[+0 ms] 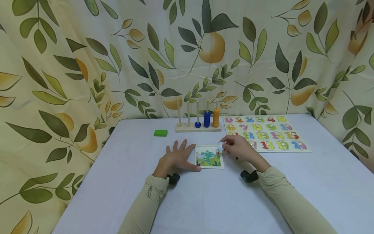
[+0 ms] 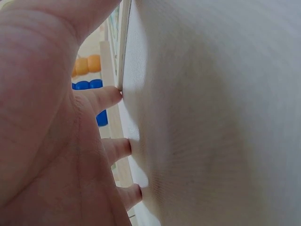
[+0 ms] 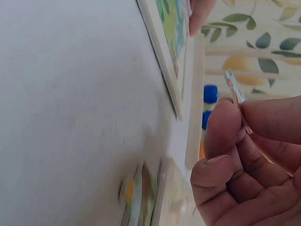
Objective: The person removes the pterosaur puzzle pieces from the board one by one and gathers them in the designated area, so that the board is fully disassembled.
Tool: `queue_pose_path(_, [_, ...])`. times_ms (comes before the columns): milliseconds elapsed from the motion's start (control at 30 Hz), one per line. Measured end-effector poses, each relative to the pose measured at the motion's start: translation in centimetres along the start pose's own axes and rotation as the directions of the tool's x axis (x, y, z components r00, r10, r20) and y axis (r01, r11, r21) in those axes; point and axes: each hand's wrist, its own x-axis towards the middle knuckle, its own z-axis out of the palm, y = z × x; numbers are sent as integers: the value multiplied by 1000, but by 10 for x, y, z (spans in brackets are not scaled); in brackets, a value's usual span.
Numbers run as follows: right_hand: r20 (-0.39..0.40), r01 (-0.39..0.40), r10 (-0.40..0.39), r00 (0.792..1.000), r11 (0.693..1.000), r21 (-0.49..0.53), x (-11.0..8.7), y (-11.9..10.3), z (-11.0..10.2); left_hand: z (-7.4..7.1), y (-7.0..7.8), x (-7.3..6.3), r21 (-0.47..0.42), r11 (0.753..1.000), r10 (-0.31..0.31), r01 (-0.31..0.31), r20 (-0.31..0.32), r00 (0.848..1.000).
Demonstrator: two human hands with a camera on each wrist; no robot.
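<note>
A small framed picture puzzle [image 1: 208, 158] with a green dinosaur scene lies flat in front of the person. The left hand [image 1: 178, 156] is spread wide at its left side, index fingertip at the top left corner and thumb at the bottom left. In the left wrist view, its fingertips [image 2: 113, 95] rest against the table beside the frame's edge. Thumb and fingers of the right hand [image 1: 238, 148] pinch a thin puzzle piece [image 3: 235, 89] on edge, above the puzzle's top right corner. The upper strip of the puzzle shows pale, without picture.
Behind the puzzle stands a wooden peg stacker [image 1: 198, 129] with blue and orange beads. A number board [image 1: 268, 150] lies at the right, partly under the right hand in view. A green block [image 1: 160, 133] sits back left. Loose puzzle pieces [image 3: 141, 195] lie below the right hand.
</note>
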Motion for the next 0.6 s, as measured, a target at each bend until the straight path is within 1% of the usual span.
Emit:
queue_pose_path(167, [-10, -16, 17, 1000, 999, 32, -10, 9, -13, -1, 0, -1, -26, 1000, -3, 3, 19, 1000])
queue_pose_path(300, [-23, -25, 27, 999, 998, 53, -17, 15, -21, 0, -1, -1, -31, 1000, -2, 3, 22, 1000])
queue_pose_path(400, [-32, -47, 49, 998, 997, 67, -24, 20, -27, 1, -1, -1, -25, 1000, 3, -3, 8, 1000])
queue_pose_path(600, [-43, -72, 75, 996, 996, 60, -38, 34, -39, 1, 0, 1, -23, 1000, 10, -10, 6, 1000])
